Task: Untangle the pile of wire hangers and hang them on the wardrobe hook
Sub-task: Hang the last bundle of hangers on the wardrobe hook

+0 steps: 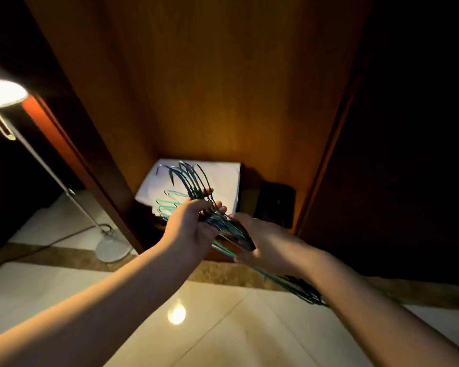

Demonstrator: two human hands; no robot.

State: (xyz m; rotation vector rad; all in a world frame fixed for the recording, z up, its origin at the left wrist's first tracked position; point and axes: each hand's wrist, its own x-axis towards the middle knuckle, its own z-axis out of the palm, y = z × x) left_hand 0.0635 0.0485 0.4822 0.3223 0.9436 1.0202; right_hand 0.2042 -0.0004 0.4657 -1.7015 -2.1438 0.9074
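Observation:
A bundle of green and dark blue wire hangers is held in the air before an open wooden wardrobe. The hangers' hooks fan out up and to the left, and their bodies run down to the right under my right forearm. My left hand grips the bundle at the necks, fingers curled round the wires. My right hand grips the bodies just below, thumb on top. No wardrobe hook is in view.
On the wardrobe floor a white folded cloth lies beside a dark box. At the left stands a lit floor lamp with its round base and a cable on the glossy tile floor.

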